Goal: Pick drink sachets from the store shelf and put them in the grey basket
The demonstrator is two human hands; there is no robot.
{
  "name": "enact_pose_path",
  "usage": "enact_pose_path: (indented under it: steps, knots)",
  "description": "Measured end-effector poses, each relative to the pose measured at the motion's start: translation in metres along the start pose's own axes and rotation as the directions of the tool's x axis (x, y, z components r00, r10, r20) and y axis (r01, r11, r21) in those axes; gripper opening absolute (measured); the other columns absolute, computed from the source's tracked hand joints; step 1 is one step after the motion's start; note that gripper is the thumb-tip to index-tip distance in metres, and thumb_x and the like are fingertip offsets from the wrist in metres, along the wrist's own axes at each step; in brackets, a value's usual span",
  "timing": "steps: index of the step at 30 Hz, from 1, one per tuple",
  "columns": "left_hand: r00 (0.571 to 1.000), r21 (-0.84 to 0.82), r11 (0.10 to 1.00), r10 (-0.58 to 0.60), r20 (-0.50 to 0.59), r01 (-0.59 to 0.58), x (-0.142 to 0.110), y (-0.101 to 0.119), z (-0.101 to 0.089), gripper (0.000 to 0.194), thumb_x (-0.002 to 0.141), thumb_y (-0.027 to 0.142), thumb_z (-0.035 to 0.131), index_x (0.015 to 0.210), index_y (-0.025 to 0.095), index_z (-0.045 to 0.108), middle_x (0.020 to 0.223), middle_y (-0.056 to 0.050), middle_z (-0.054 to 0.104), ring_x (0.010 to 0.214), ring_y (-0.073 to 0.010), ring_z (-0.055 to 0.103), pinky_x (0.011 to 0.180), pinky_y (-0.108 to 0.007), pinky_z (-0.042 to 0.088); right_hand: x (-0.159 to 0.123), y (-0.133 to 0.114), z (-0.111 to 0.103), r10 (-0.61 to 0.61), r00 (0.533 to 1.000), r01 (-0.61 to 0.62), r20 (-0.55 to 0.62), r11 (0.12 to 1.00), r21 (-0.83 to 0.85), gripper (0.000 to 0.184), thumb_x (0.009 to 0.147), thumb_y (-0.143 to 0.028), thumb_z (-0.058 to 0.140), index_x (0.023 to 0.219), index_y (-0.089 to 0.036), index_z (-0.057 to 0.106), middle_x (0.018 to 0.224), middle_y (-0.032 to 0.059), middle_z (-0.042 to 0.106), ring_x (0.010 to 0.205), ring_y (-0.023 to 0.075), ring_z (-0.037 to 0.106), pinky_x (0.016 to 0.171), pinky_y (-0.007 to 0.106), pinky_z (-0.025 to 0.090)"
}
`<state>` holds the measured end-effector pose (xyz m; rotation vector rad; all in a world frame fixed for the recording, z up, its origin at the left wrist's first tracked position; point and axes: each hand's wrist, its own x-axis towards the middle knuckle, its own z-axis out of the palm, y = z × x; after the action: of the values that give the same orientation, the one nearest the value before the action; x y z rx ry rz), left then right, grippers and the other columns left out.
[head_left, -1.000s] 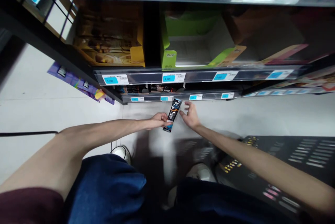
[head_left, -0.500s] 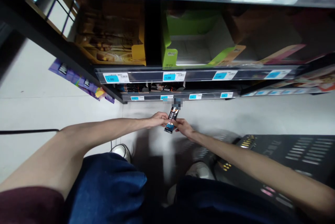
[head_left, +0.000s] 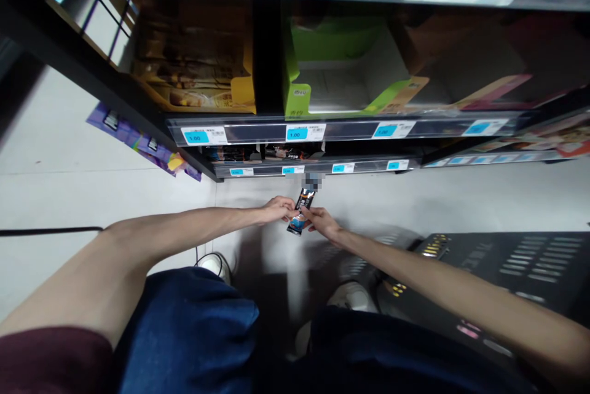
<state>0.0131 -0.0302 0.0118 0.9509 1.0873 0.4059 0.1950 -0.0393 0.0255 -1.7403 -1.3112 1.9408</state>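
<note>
Between my hands is a narrow black and blue snack packet, tilted, its upper end blurred by pixelation. My left hand pinches it from the left side, and my right hand grips it from the right with the thumb on its front. Just beyond, on the bottom shelf, similar dark packets lie in an open box. A second box of dark packets stands to its left.
Above, a shelf carries a yellow box of wrapped snacks and a green open box. Purple bags hang at the left post. A dark grey crate stands on the floor at my right. A cable runs in from the left.
Both hands stay almost in place, and the packet is still held, its lower end shifted very slightly left. The view has moved only a little.
</note>
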Motion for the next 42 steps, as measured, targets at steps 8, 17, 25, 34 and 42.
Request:
enact_pose_path:
  steps: [8,17,25,34,42]
  knots:
    - [1.000,0.015,1.000,-0.007,0.011,0.007,-0.002,0.001,-0.002,0.035,0.062,0.045,0.075,0.070,0.016,0.059,0.067,0.001,0.062,0.069,-0.0143,0.060,0.064,-0.026,0.047,0.000,0.001,-0.001,-0.016,1.000,0.016,0.004,1.000,-0.015,0.043,0.084,-0.054,0.059,0.077,-0.014,0.071,0.077,0.0076,0.071,0.062,0.0135,0.061,0.055,0.023,0.042]
    - [0.999,0.064,0.997,-0.030,0.009,0.030,0.002,-0.004,-0.006,0.042,0.071,0.054,0.068,0.081,0.013,0.069,0.070,-0.003,0.066,0.072,-0.0158,0.062,0.065,-0.026,0.046,-0.003,0.001,-0.001,-0.019,1.000,0.018,-0.008,0.998,-0.062,0.046,0.085,-0.056,0.056,0.077,-0.014,0.073,0.081,0.0090,0.073,0.063,0.0136,0.063,0.056,0.023,0.042]
    - [0.998,0.132,0.990,0.052,-0.026,-0.048,0.004,-0.008,-0.003,0.034,0.074,0.049,0.067,0.082,0.016,0.060,0.069,0.000,0.064,0.062,-0.0125,0.059,0.057,-0.023,0.043,0.002,0.005,-0.001,-0.018,0.998,0.013,-0.061,0.996,-0.089,0.043,0.087,-0.051,0.057,0.075,-0.013,0.074,0.072,0.0078,0.071,0.060,0.0133,0.062,0.052,0.022,0.042]
    - [0.978,0.113,0.977,0.189,-0.086,-0.179,0.002,-0.011,0.004,0.027,0.075,0.037,0.070,0.085,0.017,0.055,0.075,0.002,0.058,0.062,-0.0101,0.058,0.056,-0.022,0.049,0.006,0.003,-0.004,-0.005,0.997,0.001,-0.071,0.998,-0.061,0.038,0.083,-0.050,0.062,0.073,-0.014,0.073,0.070,0.0066,0.070,0.060,0.0135,0.061,0.053,0.022,0.042]
    - [0.995,0.044,0.997,0.072,-0.071,-0.069,-0.001,-0.010,0.005,0.038,0.069,0.036,0.079,0.094,0.014,0.060,0.087,-0.006,0.064,0.078,-0.0155,0.063,0.063,-0.027,0.054,0.000,-0.004,0.004,0.081,0.994,-0.078,-0.066,0.996,0.048,0.038,0.087,-0.050,0.056,0.088,-0.016,0.072,0.097,0.0090,0.072,0.061,0.0119,0.063,0.055,0.023,0.043]
